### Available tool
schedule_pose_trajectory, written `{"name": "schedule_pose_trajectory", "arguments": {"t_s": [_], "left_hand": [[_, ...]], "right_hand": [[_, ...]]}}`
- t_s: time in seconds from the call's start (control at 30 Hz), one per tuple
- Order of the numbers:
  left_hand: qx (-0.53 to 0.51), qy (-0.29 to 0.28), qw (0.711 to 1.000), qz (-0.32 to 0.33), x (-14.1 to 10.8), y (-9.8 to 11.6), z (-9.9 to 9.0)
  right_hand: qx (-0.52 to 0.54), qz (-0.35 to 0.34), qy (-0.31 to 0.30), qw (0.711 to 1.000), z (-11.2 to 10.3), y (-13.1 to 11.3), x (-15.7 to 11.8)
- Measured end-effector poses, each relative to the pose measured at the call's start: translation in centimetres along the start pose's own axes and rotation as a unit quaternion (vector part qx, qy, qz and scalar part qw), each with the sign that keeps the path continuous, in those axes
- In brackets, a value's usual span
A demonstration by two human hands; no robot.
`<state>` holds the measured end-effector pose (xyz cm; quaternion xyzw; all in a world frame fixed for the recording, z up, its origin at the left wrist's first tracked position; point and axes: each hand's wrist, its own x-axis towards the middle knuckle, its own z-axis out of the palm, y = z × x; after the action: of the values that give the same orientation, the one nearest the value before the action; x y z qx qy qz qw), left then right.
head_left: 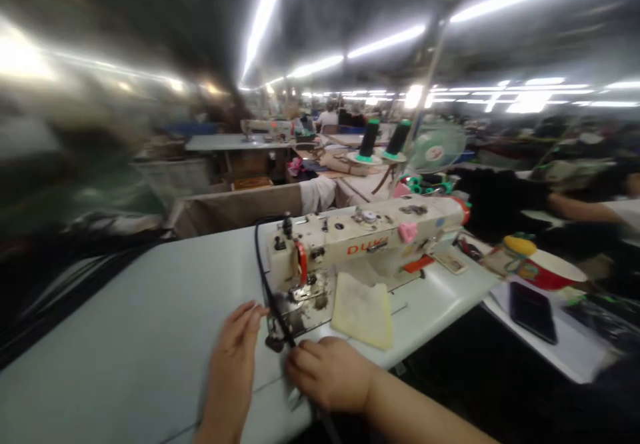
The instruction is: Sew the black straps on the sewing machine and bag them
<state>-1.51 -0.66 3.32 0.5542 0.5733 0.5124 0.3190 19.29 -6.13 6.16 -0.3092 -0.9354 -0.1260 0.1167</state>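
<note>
A narrow black strap [273,301] runs down past the needle end of a white sewing machine [340,241] and over the front of its plate. My right hand [333,372] is closed on the strap's lower part, just in front of the machine. To the left of the strap is my left hand [234,351], fingers stretched out and tips close beside it; whether they touch it I cannot tell. A yellowish cloth piece [363,311] lies against the machine bed. The machine stands on a pale table [165,317].
Black strips [85,274] lie along the table's left edge. Two black thread cones [370,139] stand behind the machine, near a green fan [437,151]. To the right are a phone [533,311] and a red-and-white bowl [553,271]. Another person's arm [583,209] reaches in at far right.
</note>
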Motion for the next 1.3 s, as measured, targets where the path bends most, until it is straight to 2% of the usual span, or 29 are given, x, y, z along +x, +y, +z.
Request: {"name": "schedule_pose_trajectory", "arguments": {"t_s": [0.07, 0.17, 0.23, 0.3, 0.43, 0.53, 0.6, 0.67, 0.8, 1.0, 1.07, 1.2, 1.3], "left_hand": [[-0.028, -0.014, 0.999, -0.015, 0.0, 0.6, 0.4], [-0.024, -0.011, 0.999, -0.021, 0.1, 0.1, 0.9], [-0.003, -0.005, 1.0, 0.002, 0.2, -0.3, 1.0], [0.03, -0.022, 0.999, 0.037, 0.3, -0.2, 1.0], [0.143, -0.119, 0.978, 0.099, 0.2, 1.5, 0.9], [0.201, -0.222, 0.95, 0.089, 0.2, 2.6, 0.9], [0.192, -0.27, 0.941, 0.069, 0.5, 2.8, 0.8], [0.138, -0.287, 0.946, 0.058, 0.9, 2.7, 0.5], [-0.015, -0.305, 0.952, 0.0, 1.7, 2.9, -0.4], [-0.068, -0.308, 0.946, -0.081, 2.0, 3.6, -1.2], [-0.062, -0.301, 0.948, -0.078, 2.1, 3.2, -1.0], [0.047, -0.258, 0.964, -0.028, 2.7, 1.6, -0.2], [0.077, -0.236, 0.969, -0.011, 3.0, 0.8, 0.3]], "right_hand": [[0.015, 0.015, 0.003, 1.0, -0.1, 0.0, -0.1], [0.026, 0.021, 0.027, 0.999, -0.1, -0.7, -0.3], [0.02, 0.01, 0.051, 0.998, -0.2, -1.2, -0.4], [0.014, -0.005, 0.059, 0.998, -0.3, -1.5, -0.4], [0.015, -0.035, 0.033, 0.999, -0.7, -2.3, -0.2], [0.016, -0.04, 0.04, 0.998, -0.8, -2.7, 0.0], [0.02, -0.035, 0.044, 0.998, -0.8, -2.8, 0.2], [0.023, -0.029, 0.038, 0.999, -0.8, -2.7, 0.2], [0.004, 0.001, 0.018, 1.0, -0.7, -2.1, 0.1], [-0.022, 0.054, 0.03, 0.998, 0.3, -0.9, -0.4], [-0.027, 0.055, 0.033, 0.998, 0.8, -0.6, -0.5], [-0.028, 0.07, 0.011, 0.997, 1.5, 0.0, -0.3], [-0.022, 0.093, 0.0, 0.995, 1.7, 0.2, -0.1]]}}
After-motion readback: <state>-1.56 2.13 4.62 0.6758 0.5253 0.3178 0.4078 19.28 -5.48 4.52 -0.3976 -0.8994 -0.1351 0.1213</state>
